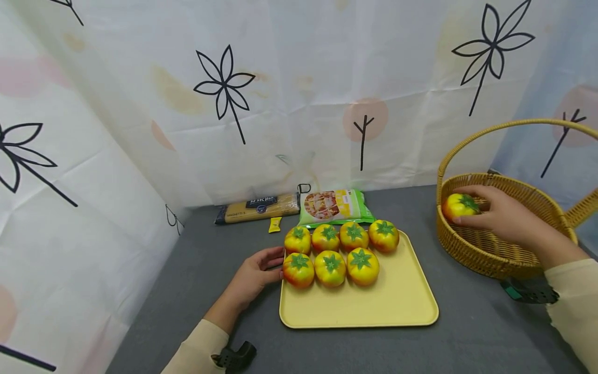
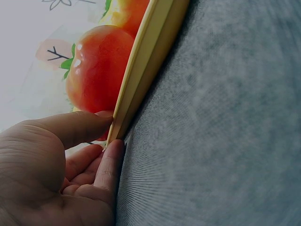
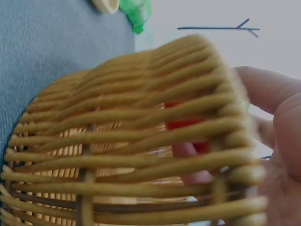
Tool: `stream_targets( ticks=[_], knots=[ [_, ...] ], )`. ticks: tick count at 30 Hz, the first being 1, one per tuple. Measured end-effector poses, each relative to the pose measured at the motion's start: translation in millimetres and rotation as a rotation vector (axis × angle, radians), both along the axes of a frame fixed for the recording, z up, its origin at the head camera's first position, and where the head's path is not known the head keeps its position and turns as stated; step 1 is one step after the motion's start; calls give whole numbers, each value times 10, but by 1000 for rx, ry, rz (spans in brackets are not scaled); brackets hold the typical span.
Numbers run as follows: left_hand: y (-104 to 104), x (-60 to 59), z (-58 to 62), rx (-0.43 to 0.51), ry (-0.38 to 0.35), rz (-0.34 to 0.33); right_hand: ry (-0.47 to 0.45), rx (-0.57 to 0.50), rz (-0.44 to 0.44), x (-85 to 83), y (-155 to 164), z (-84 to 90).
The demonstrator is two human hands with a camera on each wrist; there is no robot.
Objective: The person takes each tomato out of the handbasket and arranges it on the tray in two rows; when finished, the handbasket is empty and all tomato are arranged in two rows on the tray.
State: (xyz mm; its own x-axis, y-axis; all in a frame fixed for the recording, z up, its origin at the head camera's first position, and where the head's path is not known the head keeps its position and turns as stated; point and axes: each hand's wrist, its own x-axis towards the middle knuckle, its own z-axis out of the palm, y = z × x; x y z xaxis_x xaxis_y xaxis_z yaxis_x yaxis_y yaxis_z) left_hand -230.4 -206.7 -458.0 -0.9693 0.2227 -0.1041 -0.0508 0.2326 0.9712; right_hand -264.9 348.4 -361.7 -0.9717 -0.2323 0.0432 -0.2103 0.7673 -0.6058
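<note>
My right hand (image 1: 500, 213) grips a yellow-red tomato (image 1: 460, 206) with a green star-shaped top, just inside the left rim of the wicker basket (image 1: 495, 262). In the right wrist view the basket's woven side (image 3: 141, 113) hides most of that tomato, and only red patches show through the gaps. At the left side of a yellow tray (image 1: 359, 311), my left hand (image 1: 254, 275) pinches the edge between thumb and fingers, beside the nearest tomato (image 2: 101, 68). Several such tomatoes stand on the tray in two rows, including a front one (image 1: 363, 266) and a back one (image 1: 384, 236).
Behind the tray lie a spaghetti pack (image 1: 259, 208), a small yellow sachet (image 1: 275, 224) and a green-and-white food bag (image 1: 334, 206). The basket's tall handle (image 1: 441, 166) arches over its opening. Patterned cloth (image 1: 299, 104) encloses the dark grey table (image 1: 201, 259).
</note>
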Motion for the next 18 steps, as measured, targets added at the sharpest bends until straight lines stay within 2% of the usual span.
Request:
stream_targets(
  ticks=[11,18],
  knots=[
    [-4,-7,-12,-3,-1,8,46,-38,-23,166,-229,175],
    [-5,-8,-19,-1,-2,5,52,-55,-2,282,-385,148]
  ],
)
